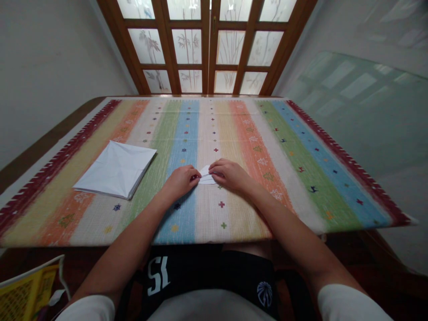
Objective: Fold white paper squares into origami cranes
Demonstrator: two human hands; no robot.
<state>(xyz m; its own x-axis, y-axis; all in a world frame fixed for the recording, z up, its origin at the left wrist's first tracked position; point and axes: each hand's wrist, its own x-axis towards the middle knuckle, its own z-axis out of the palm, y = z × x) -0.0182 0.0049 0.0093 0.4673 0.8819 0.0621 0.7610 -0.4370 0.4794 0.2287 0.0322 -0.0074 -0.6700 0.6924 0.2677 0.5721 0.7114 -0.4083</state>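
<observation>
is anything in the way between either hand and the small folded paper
Nothing visible is: the left hand and the right hand both have their fingers on the small folded paper. The larger white paper stack lies off to the left on the striped tablecloth.

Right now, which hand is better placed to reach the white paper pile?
Probably the left hand: it is nearer the white paper pile, while the right hand sits farther across. Both hold the small white paper, though.

Dim, softly backlit
Lit through door panes [187, 46], mirrored in the glassy panel [364, 113], stretched wide toward the edges.
</observation>
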